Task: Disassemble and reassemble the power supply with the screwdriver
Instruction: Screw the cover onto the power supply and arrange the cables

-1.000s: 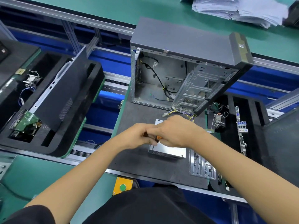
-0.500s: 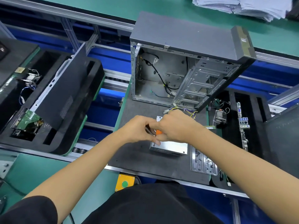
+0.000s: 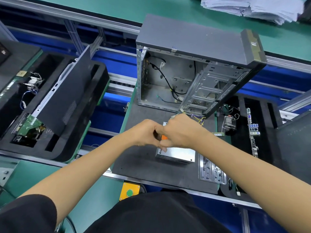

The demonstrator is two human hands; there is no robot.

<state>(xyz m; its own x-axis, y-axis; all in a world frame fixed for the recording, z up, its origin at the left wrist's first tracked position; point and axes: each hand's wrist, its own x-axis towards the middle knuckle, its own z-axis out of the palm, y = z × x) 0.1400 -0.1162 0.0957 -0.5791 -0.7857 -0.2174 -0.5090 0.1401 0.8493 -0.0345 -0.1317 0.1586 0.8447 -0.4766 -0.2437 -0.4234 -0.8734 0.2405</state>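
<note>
Driving screwdriver (image 3: pixel 164 137) into power supply (image 3: pixel 178 153) corner: right hand (image 3: pixel 181 132) grips handle, left hand (image 3: pixel 146 133) pinches shaft. Rigid metal box; hold its sides.

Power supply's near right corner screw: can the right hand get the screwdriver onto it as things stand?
Probably yes. That corner screw on the power supply sits uncovered, with nothing lying over it. The right hand grips the screwdriver at the near left corner, beside the left hand, so a short shift along the top should reach it.
</note>
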